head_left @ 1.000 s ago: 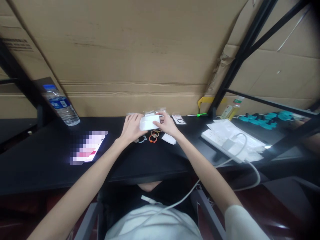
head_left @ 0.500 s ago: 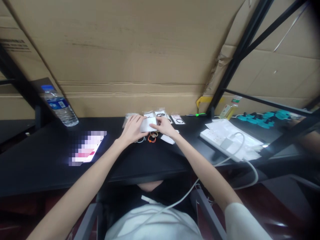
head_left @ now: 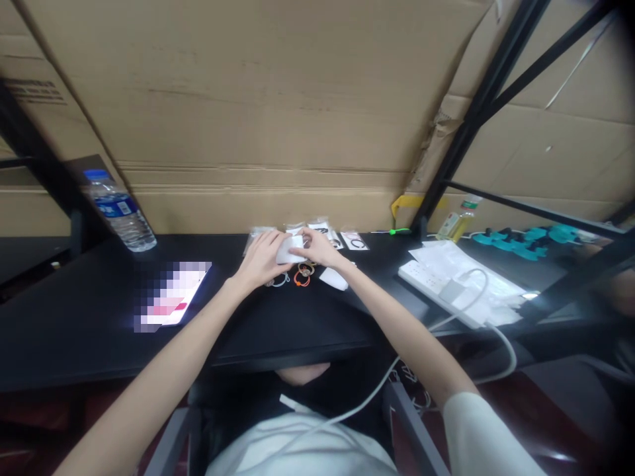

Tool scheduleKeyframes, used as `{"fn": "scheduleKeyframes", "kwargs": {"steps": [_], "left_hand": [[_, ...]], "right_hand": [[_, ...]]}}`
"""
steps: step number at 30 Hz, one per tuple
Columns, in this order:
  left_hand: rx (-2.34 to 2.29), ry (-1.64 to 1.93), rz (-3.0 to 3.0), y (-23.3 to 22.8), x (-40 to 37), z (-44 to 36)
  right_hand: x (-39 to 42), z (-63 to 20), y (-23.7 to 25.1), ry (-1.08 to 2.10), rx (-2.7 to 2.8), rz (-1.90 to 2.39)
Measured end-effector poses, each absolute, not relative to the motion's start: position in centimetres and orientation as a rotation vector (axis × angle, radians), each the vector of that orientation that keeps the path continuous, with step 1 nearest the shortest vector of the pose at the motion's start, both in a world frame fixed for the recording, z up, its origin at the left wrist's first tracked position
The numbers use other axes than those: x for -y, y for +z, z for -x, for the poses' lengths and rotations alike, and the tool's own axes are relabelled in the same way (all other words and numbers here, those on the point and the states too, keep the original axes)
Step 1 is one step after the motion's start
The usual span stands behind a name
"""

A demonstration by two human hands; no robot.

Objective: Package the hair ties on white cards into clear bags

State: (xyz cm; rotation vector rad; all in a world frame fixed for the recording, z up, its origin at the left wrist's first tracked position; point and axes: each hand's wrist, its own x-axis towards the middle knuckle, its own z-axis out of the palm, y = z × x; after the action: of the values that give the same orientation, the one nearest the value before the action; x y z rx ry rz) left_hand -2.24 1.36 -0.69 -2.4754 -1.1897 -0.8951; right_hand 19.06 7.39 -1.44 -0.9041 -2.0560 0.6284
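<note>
My left hand (head_left: 258,258) is closed on a small white card (head_left: 288,252), gripping it from the left. From the right, my right hand (head_left: 321,250) pinches the same card, which looks bent, between thumb and fingers. Just below the card lie an orange cord loop (head_left: 301,279) and a grey cord loop (head_left: 282,280) on the black table (head_left: 307,317). To their right is a stack of white slips (head_left: 334,278). Behind my hands are several clear packets with dark loops, among them a packet (head_left: 354,240) on the right. My fingers partly cover the card and some packets.
A lit phone (head_left: 178,294) and a water bottle (head_left: 119,211) are on the left. At right stand a white power strip (head_left: 421,281) with papers, a cable (head_left: 370,383), a bottle of yellow liquid (head_left: 456,221) and teal objects (head_left: 520,241). Cardboard (head_left: 278,119) backs the table.
My right hand has shifted slightly left and up over the card. The card now looks more curved, and more of the cord loops shows below it. The view has tilted a little.
</note>
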Motion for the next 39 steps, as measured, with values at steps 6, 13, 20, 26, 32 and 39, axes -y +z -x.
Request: {"fn": "scheduleKeyframes", "kwargs": {"steps": [6,13,20,26,32,39], "left_hand": [[1.188,-0.896,2.49,-0.7,-1.1,2.0],[1.142,-0.928,2.478,-0.8,-1.1,2.0],[1.155,-0.94,2.474,-0.8,-1.1,1.9],[1.116,-0.944,2.481,-0.8,-1.0,1.8],[1.143,-0.947,2.478,-0.5,-1.2,2.2],[1.168,-0.96,2.49,-0.2,-1.1,2.5]], "right_hand": [[-6.2,-18.4,-1.2,0.662,1.936,0.947],[-5.5,-18.2,-0.9,0.632,1.879,1.06],[-4.9,-17.8,-0.5,0.56,1.883,1.1],[-4.7,-17.9,-0.3,0.546,1.883,1.147],[-4.7,-18.8,-0.1,0.683,1.873,1.07],[-4.8,-19.7,-0.5,0.829,1.859,0.98]]}}
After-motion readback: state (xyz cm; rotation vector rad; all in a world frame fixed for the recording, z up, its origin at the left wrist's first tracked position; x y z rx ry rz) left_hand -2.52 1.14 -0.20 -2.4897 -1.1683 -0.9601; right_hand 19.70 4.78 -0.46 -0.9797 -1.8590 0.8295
